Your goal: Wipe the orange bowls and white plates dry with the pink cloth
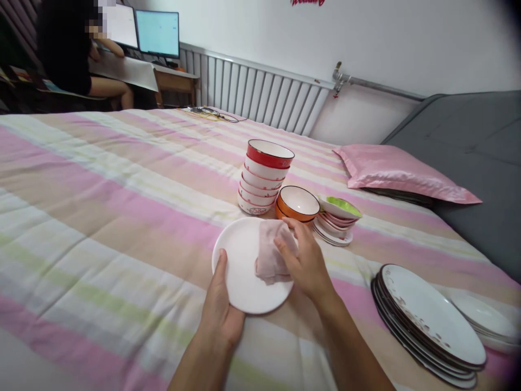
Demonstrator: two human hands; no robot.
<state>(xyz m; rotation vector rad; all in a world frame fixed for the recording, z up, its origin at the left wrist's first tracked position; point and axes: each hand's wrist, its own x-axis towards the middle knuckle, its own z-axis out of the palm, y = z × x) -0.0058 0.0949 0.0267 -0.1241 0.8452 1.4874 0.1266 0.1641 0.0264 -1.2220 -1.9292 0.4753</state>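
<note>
A round white plate (pixel 240 277) is held above the striped bedspread by my left hand (pixel 222 307), its thumb over the rim and its fingers underneath. My right hand (pixel 305 260) grips a folded pale pink cloth (pixel 271 252) and presses it against the plate's right side. Just beyond the plate rises a stack of white bowls (pixel 260 182), the top one with a red outside. Beside that stack sit orange bowls with white insides (pixel 299 202). Farther right, small dishes (pixel 340 209) are piled up, a green leaf-like one on top.
Dark-rimmed oval plates (pixel 435 315) are stacked at the right, next to some white plates (pixel 486 315). A pink pillow (pixel 402 171) lies by the grey headboard (pixel 468 136). Cables (pixel 215 114) rest at the bed's far edge. A person (pixel 69 54) sits at a desk with monitors (pixel 158 33).
</note>
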